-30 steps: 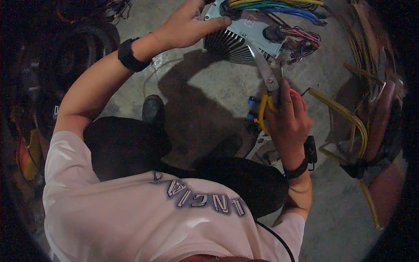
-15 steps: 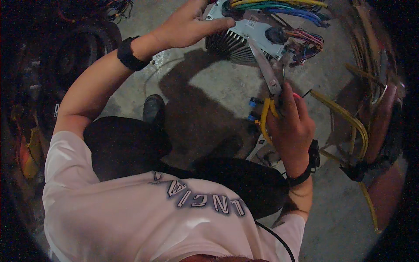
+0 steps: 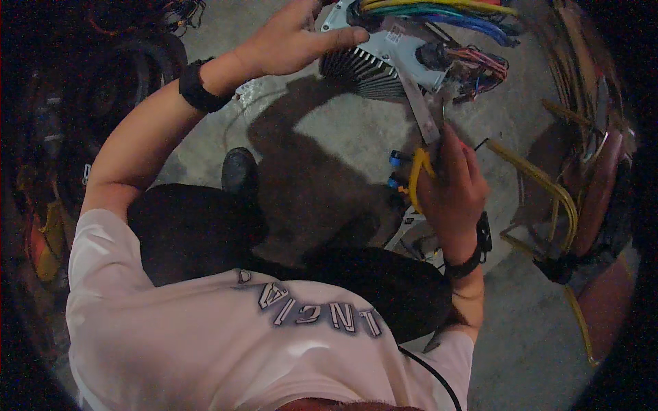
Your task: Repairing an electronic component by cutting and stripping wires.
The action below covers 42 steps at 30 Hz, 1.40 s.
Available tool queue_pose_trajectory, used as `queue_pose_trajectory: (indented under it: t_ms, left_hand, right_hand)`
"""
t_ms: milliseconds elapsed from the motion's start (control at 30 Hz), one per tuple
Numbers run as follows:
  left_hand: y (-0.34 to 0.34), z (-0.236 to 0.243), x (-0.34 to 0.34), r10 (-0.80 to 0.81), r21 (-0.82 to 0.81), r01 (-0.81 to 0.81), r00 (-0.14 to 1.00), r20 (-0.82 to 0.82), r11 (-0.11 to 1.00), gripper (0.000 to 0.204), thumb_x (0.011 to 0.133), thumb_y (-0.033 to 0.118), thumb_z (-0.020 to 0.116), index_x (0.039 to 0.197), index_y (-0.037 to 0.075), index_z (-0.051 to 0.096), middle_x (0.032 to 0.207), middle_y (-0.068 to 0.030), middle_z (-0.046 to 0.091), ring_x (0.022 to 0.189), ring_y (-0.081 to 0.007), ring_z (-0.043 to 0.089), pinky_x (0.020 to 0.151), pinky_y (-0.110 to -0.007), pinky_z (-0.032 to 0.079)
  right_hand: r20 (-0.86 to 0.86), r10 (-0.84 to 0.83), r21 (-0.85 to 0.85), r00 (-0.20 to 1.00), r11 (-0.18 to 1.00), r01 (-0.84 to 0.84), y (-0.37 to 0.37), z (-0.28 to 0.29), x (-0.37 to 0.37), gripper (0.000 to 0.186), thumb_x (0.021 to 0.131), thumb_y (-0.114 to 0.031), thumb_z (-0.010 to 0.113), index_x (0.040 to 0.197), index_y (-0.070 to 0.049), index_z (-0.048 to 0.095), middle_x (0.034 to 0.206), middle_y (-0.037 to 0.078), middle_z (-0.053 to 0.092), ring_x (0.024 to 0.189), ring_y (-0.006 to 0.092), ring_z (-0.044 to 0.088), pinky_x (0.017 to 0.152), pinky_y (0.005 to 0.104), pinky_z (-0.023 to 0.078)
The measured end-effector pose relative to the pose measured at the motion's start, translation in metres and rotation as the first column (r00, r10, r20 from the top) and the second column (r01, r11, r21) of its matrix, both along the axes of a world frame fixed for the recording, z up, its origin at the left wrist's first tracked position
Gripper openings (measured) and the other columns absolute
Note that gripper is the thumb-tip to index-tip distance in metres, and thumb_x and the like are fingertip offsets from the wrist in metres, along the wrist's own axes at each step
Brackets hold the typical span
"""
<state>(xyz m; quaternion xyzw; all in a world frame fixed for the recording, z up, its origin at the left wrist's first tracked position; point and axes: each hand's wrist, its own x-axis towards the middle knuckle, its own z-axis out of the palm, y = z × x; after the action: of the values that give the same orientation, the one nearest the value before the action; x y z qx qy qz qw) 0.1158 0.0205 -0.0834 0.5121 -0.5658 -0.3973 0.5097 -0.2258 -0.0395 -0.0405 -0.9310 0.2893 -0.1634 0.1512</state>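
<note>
My left hand holds the left end of a silvery metal controller box with dark cooling fins beneath; its thumb lies on the top face. Thick yellow, green and blue cables leave the box's far side. From its right end comes a bundle of thin multicoloured wires. My right hand is closed round the yellow handles of a pair of scissors. Its blades are apart, reaching to the right end of the box near the thin wires. Whether they touch a wire cannot be made out.
Blue-and-black small parts lie beside the right hand. Brown and yellow lengths bound with a black wrap lie at the right, near a bent yellow strip. A dark round coil stands at the left on the concrete floor.
The right hand has shifted slightly left and toward the box, with the scissors further over its edge. The left hand keeps its hold, and the box has barely moved.
</note>
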Motion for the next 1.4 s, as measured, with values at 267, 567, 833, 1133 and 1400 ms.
queue_pose_trajectory:
  t_ms: [267, 567, 833, 1133, 1400]
  left_hand:
    - [0.009, 0.0, 0.001, 0.049, -0.03, -0.047, 0.995, 0.083, 0.998, 0.087, 0.098, 0.031, 0.073, 0.162, 0.007, 0.019, 0.154, -0.022, 0.038, 0.146, -0.0321, 0.037, 0.12, -0.045, 0.034]
    - [0.008, 0.007, -0.011, -0.001, -0.109, 0.01, 0.996, 0.085, 0.994, 0.082, 0.098, 0.032, 0.072, 0.16, 0.006, 0.025, 0.157, -0.0195, 0.036, 0.15, -0.0332, 0.032, 0.124, -0.045, 0.026]
    - [0.014, -0.017, 0.004, 0.018, -0.029, -0.015, 0.996, 0.091, 0.999, 0.084, 0.098, 0.033, 0.073, 0.16, 0.004, 0.024, 0.159, -0.0224, 0.035, 0.15, -0.0341, 0.032, 0.124, -0.045, 0.027]
    - [0.017, -0.024, 0.01, 0.044, -0.037, -0.039, 0.991, 0.128, 0.999, 0.088, 0.097, 0.031, 0.074, 0.161, 0.003, 0.021, 0.159, -0.0238, 0.034, 0.149, -0.0348, 0.034, 0.123, -0.045, 0.029]
    - [0.019, -0.022, 0.006, 0.028, -0.022, -0.026, 0.997, 0.072, 0.999, 0.087, 0.096, 0.029, 0.075, 0.16, 0.003, 0.023, 0.157, -0.022, 0.036, 0.148, -0.033, 0.035, 0.123, -0.044, 0.03]
  right_hand:
    - [-0.052, -0.001, 0.034, 0.999, 0.999, 0.003, 0.016, 0.026, -0.007, 0.071, 0.072, -0.02, 0.086, 0.138, -0.012, 0.064, 0.109, 0.014, 0.072, 0.085, 0.0308, 0.074, 0.066, 0.0385, 0.059]
    - [-0.122, -0.005, 0.055, 0.993, 0.998, 0.012, 0.026, 0.022, -0.007, 0.074, 0.072, -0.022, 0.087, 0.14, -0.009, 0.062, 0.11, 0.013, 0.072, 0.083, 0.0309, 0.073, 0.065, 0.0381, 0.058]
    - [-0.161, -0.026, 0.024, 0.987, 0.999, 0.03, 0.041, 0.016, 0.01, 0.065, 0.074, -0.004, 0.079, 0.137, -0.004, 0.063, 0.107, 0.017, 0.07, 0.089, 0.0338, 0.074, 0.073, 0.0393, 0.058]
    - [-0.156, 0.056, -0.144, 0.986, 0.986, -0.079, 0.045, 0.01, 0.015, 0.077, 0.076, -0.025, 0.084, 0.143, -0.001, 0.055, 0.105, 0.015, 0.068, 0.08, 0.0315, 0.07, 0.061, 0.0396, 0.057]
    - [-0.21, -0.017, -0.048, 0.977, 0.999, 0.007, 0.053, 0.016, 0.014, 0.07, 0.074, -0.013, 0.084, 0.139, -0.003, 0.06, 0.107, 0.019, 0.069, 0.083, 0.0359, 0.072, 0.066, 0.0409, 0.057]
